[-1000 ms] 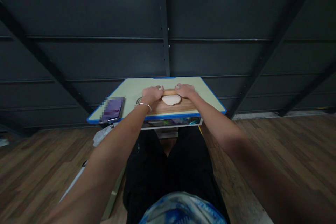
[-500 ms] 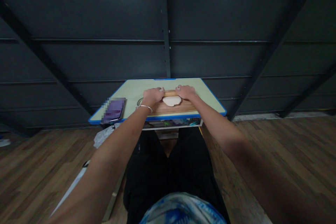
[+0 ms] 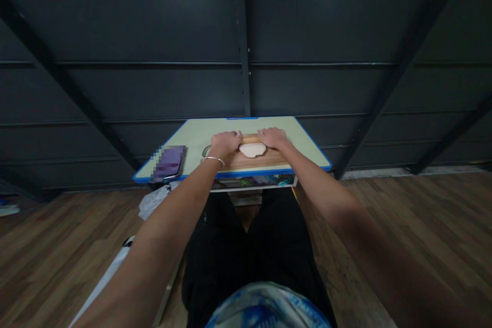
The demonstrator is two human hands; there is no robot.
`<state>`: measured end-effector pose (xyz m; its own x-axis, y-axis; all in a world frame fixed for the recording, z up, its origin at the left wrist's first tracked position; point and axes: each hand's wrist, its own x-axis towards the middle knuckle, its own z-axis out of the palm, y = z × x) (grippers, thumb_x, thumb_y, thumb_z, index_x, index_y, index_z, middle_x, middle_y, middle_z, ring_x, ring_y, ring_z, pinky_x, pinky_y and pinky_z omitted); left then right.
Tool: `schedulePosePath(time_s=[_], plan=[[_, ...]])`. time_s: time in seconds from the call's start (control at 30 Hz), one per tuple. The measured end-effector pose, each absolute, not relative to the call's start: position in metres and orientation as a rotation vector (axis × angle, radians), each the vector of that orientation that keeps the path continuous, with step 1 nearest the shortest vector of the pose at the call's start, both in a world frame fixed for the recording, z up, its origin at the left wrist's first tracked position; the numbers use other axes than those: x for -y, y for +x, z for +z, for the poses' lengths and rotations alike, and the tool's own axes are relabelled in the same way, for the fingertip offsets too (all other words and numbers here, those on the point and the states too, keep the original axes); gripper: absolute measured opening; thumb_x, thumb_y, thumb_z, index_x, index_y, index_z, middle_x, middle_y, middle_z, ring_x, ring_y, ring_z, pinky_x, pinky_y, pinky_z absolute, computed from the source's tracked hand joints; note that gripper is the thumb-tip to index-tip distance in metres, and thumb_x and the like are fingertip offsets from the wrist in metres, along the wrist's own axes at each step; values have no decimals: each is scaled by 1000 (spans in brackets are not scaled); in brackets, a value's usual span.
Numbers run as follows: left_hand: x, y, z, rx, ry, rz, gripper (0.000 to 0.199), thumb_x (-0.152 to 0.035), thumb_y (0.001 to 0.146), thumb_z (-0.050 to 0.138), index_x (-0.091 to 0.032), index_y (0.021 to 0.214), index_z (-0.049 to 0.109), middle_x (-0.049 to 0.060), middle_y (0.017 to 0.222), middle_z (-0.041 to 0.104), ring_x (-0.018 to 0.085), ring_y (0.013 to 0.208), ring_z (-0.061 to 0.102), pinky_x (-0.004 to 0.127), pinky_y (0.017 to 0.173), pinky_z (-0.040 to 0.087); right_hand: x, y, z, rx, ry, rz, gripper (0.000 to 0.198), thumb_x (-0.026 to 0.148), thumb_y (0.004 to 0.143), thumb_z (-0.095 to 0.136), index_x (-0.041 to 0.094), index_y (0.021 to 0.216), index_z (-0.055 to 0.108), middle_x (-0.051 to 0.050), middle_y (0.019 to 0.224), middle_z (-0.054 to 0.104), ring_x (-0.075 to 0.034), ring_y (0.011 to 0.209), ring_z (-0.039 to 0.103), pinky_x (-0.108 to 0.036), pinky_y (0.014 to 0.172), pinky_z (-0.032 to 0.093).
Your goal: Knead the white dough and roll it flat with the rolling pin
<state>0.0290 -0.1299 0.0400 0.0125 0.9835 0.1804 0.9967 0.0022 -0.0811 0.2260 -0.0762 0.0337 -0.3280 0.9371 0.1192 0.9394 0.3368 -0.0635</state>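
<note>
A wooden rolling pin lies crosswise over a wooden board. My left hand is closed around its left end, and a silver bangle circles that wrist. At the other end, my right hand grips the pin with its fingers curled over it. A flat, pale piece of dough with an uneven edge rests on the board, on my side of the pin. The pin touches or overlaps the dough's far edge; exactly which I cannot tell. Both handle ends are hidden under my hands.
The board sits on a small pale-green table with a blue rim. A purple packet, partly pixelated, lies at the table's left. Below hangs a crumpled grey-white bag. An open shelf under the tabletop holds assorted things. A dark panelled wall stands behind.
The view has shifted slightly, so everything sits a little lower in the picture. Both hands keep their hold on the rolling pin, and the dough looks much the same.
</note>
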Motion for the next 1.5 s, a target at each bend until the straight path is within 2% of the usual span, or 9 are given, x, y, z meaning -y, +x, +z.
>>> schedulePosePath(time_s=[0.4, 0.73, 1.5], plan=[[137, 31, 43, 2040, -2101, -109, 58, -38, 111, 23, -13, 136, 69, 22, 129, 75, 37, 117, 72, 45, 93, 54, 83, 225, 35, 2377, -1759, -17, 64, 50, 114, 23, 19, 141, 72, -20, 145, 67, -33, 131, 64, -45, 107, 48], [134, 26, 38, 1918, -2149, -49, 55, -30, 108, 30, -17, 152, 60, 23, 131, 72, 39, 120, 68, 47, 91, 54, 87, 226, 35, 2378, -1762, -41, 67, 51, 114, 21, 17, 141, 72, -20, 145, 66, -35, 131, 64, -46, 107, 48], [143, 27, 35, 1972, -2138, -129, 60, -36, 110, 24, -18, 154, 61, 25, 130, 73, 42, 118, 69, 51, 91, 52, 99, 227, 36, 2398, -1730, -87, 68, 49, 115, 17, 17, 138, 73, -19, 142, 69, -34, 130, 64, -46, 107, 48]])
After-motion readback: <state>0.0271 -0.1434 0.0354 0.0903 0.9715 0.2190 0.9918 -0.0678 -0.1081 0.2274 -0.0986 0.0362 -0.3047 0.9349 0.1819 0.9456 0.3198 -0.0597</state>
